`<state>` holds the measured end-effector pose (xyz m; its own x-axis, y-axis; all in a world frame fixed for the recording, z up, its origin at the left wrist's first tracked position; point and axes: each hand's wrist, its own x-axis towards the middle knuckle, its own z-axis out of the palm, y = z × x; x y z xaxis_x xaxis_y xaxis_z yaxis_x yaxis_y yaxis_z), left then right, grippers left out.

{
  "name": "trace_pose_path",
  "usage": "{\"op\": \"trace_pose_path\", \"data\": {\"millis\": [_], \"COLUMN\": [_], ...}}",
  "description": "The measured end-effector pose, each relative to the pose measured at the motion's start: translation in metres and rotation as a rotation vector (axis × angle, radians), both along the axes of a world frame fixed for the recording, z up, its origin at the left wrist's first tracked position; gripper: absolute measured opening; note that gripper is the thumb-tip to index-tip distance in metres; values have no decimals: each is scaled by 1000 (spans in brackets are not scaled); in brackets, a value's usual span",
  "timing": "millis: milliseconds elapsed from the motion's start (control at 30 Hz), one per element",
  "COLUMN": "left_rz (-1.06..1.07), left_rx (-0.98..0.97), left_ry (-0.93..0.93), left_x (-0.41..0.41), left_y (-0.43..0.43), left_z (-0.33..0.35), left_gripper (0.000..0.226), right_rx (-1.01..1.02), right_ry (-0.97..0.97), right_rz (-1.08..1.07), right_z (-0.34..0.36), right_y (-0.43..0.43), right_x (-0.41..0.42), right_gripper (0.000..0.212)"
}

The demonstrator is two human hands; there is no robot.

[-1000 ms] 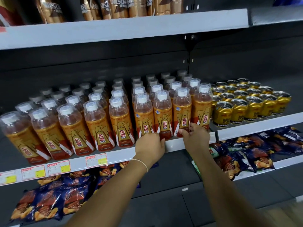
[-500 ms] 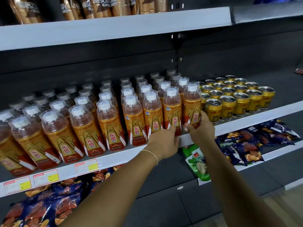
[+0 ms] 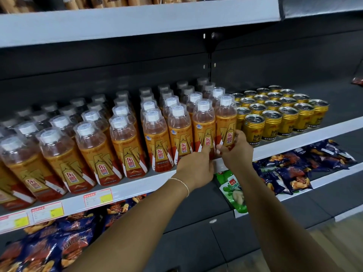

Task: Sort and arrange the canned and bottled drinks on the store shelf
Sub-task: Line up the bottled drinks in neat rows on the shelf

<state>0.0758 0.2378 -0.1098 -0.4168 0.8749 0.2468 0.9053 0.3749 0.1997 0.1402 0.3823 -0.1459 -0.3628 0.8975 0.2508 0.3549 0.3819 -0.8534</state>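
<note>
Rows of orange drink bottles (image 3: 157,138) with white caps fill the middle shelf (image 3: 141,186). Gold cans (image 3: 272,122) stand in rows right of them. My right hand (image 3: 236,152) wraps the base of the rightmost front bottle (image 3: 225,122), thumb on its label, fingers between it and the cans. My left hand (image 3: 196,166) presses its fingers against the base of the neighbouring front bottle (image 3: 204,130); its fingertips are hidden behind the hand. Both bottles stand upright on the shelf.
Price tags (image 3: 97,197) hang on the shelf's front edge. Blue snack bags (image 3: 290,169) and a green packet (image 3: 234,191) lie on the shelf below. An upper shelf (image 3: 137,20) carries brown bottles. Behind the cans the shelf is bare.
Both hands rose from the shelf's front edge onto the bottle bases. My right hand shifted right to the last bottle beside the cans, and the view moved closer.
</note>
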Motion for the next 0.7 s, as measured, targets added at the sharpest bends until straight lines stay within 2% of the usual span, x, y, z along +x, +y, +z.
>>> {"op": "trace_pose_path", "data": {"millis": [267,433,600,700], "left_rz": [-38,-86,-79,-42], "left_rx": [-36,-54,-52,-40], "left_ry": [-44,-166,-223,-212], "left_x": [-3,-10,-24,-37], "left_y": [-7,-26,-62,-91], "left_z": [-1,1,11,16], "left_gripper": [34,48,52,59], "right_rx": [24,108,170,231], "right_ry": [-56,-349,-466,-512], "right_rz": [5,-52,17,81], "right_z": [5,12,9,13], "right_y": [-7,-33,-68,-97], "right_x": [3,1,5,6], "right_gripper": [63,73,76,69]}}
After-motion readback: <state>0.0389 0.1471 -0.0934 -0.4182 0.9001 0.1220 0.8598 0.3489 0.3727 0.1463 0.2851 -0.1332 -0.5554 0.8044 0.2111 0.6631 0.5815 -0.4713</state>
